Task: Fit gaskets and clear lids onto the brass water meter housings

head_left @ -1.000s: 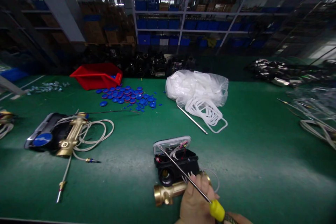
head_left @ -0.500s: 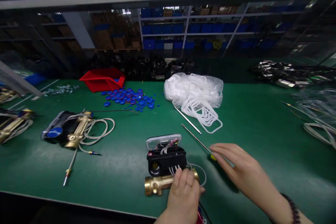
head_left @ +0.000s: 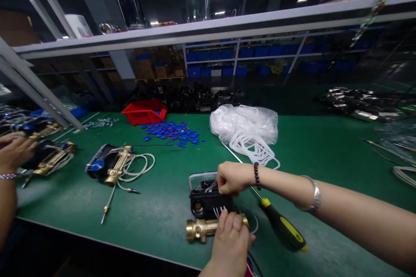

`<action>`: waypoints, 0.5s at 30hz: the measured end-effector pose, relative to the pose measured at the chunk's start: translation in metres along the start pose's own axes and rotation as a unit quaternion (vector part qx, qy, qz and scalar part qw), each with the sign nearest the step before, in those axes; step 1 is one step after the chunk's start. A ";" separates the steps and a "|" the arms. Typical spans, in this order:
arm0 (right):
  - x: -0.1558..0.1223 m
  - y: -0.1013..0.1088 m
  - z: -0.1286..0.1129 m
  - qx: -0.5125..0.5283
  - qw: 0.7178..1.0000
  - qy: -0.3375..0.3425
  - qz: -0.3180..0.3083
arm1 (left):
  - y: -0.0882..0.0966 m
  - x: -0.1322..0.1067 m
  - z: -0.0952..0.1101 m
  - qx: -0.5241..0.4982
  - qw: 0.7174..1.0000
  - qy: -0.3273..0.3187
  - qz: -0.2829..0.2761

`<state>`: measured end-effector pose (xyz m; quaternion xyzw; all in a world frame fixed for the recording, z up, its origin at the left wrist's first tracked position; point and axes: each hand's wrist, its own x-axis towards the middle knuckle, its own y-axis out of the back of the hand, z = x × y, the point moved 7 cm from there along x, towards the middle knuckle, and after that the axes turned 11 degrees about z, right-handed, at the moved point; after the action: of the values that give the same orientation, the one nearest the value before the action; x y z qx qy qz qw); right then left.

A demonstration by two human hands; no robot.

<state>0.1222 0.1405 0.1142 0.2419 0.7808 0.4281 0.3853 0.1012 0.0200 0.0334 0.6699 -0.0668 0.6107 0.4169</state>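
A black housing (head_left: 208, 205) with its clear lid (head_left: 198, 180) tipped up stands on the table in front of me, with thin wires inside. Just below it lies a brass pipe fitting (head_left: 198, 230). My left hand (head_left: 230, 239) is closed over the right part of the fitting, near grey wires that run out of the housing. My right hand (head_left: 234, 178) reaches across from the right, its fingers curled down at the housing's upper right side; whatever they grip is hidden. Beneath my right forearm rests a screwdriver (head_left: 286, 227) with a black and yellow handle, untouched.
Behind are a plastic bag (head_left: 243, 123) with white sealing rings (head_left: 251, 147), scattered blue caps (head_left: 175, 132) and a red bin (head_left: 144, 112). Another brass-and-black assembly (head_left: 113, 164) with coiled cable lies left. A co-worker's hand (head_left: 14, 151) works at the far left.
My right hand has left the screwdriver on the table and moved left onto the housing. My left hand stays on the fitting. The view has tilted up, and a co-worker's hand now shows at left.
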 end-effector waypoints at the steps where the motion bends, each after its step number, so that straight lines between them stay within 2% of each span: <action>1: 0.002 0.000 -0.003 -0.011 1.000 -0.013 -0.016 | 0.000 0.000 0.000 0.000 1.000 0.000 -0.002; 5: 0.009 -0.001 -0.017 -0.067 0.995 -0.057 -0.040 | 0.003 0.004 -0.001 -0.005 1.000 0.007 0.025; 8: 0.010 -0.005 -0.024 -0.093 0.993 -0.062 -0.027 | 0.003 0.004 -0.001 -0.006 1.000 0.012 0.027; 12: 0.002 -0.004 -0.011 -0.102 0.992 -0.071 0.025 | -0.001 0.000 -0.002 -0.016 1.000 0.017 -0.008; 15: -0.006 -0.002 0.001 -0.064 0.996 -0.051 0.035 | -0.003 -0.003 -0.003 -0.020 1.000 0.020 -0.011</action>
<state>0.1259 0.1358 0.1144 0.2652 0.7225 0.4771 0.4242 0.1002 0.0223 0.0291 0.6499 -0.0636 0.6176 0.4384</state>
